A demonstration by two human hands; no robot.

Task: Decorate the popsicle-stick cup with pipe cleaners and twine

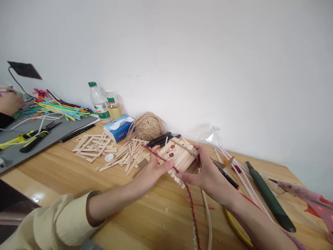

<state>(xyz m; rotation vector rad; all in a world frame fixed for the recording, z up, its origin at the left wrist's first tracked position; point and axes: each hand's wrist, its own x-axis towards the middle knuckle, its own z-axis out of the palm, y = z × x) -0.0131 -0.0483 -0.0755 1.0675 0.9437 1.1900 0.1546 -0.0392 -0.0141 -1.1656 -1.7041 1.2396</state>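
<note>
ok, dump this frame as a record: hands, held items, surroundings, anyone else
left hand: grips stick craft, thumb by red tinsel stem
right hand: grips the craft's other side, thumb also by the stem
stem lie: across the craft, then down toward the wearer
behind craft: twine ball, tissue pack, two bottles
left: loose sticks, pliers
right: green tool, glue gun
other person: hand, far left

The stick-built piece (pixel 183 159) is pale wood-coloured, with reddish-brown dots (pixel 171 155). The tinsel stem (pixel 191 201) is glittery red, the tissue pack (pixel 118 129) blue and white
</note>
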